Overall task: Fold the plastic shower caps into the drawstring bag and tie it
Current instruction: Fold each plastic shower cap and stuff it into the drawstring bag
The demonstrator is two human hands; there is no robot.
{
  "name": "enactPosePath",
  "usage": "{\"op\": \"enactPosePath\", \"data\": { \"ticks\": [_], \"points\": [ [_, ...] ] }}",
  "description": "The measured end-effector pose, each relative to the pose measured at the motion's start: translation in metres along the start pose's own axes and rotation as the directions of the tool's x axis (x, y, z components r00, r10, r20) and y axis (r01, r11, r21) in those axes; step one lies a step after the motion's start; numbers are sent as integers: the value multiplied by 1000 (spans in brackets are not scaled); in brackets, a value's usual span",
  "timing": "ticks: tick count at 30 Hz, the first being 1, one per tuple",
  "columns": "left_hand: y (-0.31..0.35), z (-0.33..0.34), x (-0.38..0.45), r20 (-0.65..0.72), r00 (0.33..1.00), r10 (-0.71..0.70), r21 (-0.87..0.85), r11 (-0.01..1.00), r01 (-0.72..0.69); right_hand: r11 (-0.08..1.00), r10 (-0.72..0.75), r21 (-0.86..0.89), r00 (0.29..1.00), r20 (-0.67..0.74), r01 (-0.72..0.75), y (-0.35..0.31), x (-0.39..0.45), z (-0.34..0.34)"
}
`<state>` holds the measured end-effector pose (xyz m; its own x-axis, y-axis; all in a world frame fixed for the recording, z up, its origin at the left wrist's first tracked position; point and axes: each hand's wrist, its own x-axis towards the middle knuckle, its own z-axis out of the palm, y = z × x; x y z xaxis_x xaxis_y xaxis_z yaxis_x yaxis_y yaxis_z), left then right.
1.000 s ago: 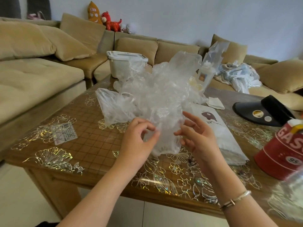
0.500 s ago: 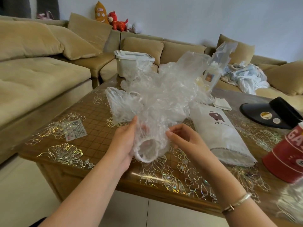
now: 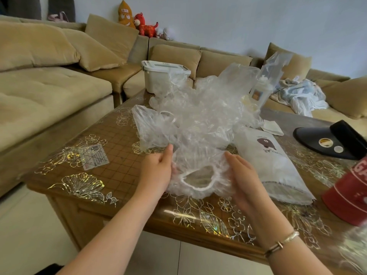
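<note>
Now, both hands (image 3: 156, 171) holding shower cap (image 3: 198, 175) (clear)

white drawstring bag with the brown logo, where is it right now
In the head view the white fabric drawstring bag with a brown logo lies flat on the brown floral table, just right of the person's right hand and the clear plastic shower caps.

On the table (image 3: 111, 175), a shower cap (image 3: 198, 175) sits between the left hand (image 3: 156, 171) and the right hand (image 3: 244, 179), in front of a heap of plastic (image 3: 198, 116). The drawstring bag (image 3: 274, 165) lies flat just right of the right hand. A lidded box (image 3: 158, 76) stands behind the heap, a visor (image 3: 327, 139) and a can (image 3: 349, 195) lie far right, and a sofa (image 3: 49, 86) runs behind and to the left.
</note>
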<state>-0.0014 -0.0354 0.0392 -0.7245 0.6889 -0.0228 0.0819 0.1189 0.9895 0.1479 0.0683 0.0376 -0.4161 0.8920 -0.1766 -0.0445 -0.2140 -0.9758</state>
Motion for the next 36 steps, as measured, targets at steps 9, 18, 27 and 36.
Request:
{"op": "enactPosePath", "data": {
  "ticks": [9,18,27,36],
  "points": [
    [7,8,-6,477,871,-118,96,992,81,982,37,-185,999,-17,-39,-5,-10,-7],
    [-5,13,0,106,982,158,-45,987,-154,964,239,77,954,181,-256,-8,-11,-19],
    [-14,19,1,-12,952,305,248,923,-293,953,0,-302,998,-55,-17,-2,-12,-23],
    [-20,15,13,184,977,104,380,910,-169,534,-102,-845,994,-25,34,-4,-16,-31]
  ]
}}
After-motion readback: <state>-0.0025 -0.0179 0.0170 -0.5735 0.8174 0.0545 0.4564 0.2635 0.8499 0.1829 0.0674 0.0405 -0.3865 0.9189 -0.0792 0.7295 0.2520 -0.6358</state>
